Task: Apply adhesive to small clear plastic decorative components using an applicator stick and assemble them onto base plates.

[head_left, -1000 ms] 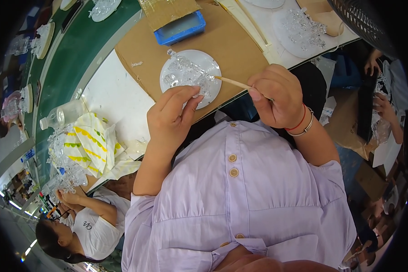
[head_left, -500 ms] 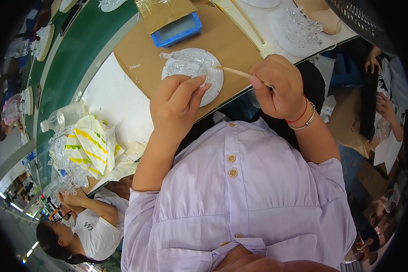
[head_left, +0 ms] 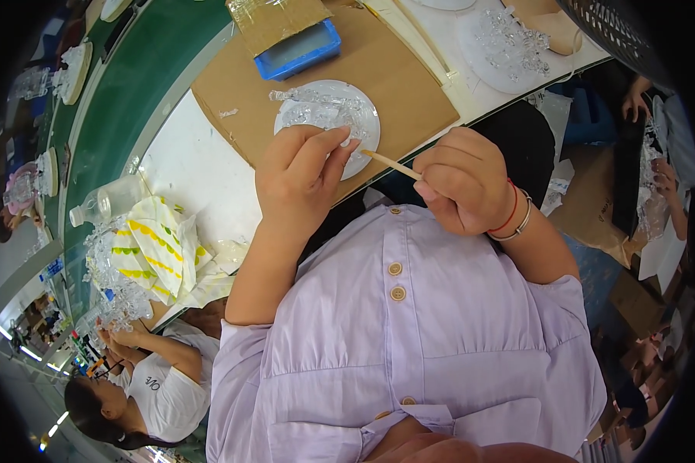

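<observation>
My left hand (head_left: 305, 170) is closed in a pinch over the near edge of a round white plate (head_left: 369, 127). A small clear piece (head_left: 347, 141) shows between its thumb and fingertips. Clear plastic parts (head_left: 316, 116) lie piled on the plate, one long piece across the far side; my fingers hide some of them. My right hand (head_left: 465, 184) is closed around a thin wooden stick (head_left: 394, 165). The stick's darker, yellowish tip points left and stands just beside the left fingertips. Whether it touches them, I cannot tell.
Under the plate lies a cardboard sheet (head_left: 409, 77), with a blue tray (head_left: 300, 60) partly covered by brown tape beyond. Another plate of clear parts (head_left: 510, 50) is at right. A clear bottle (head_left: 108, 202) and patterned cloth (head_left: 162, 243) lie left. A co-worker (head_left: 170, 386) sits lower left.
My right hand has lowered toward me, and the stick's tip has dropped from over the plate to beside the left fingertips. My left hand has hardly moved.
</observation>
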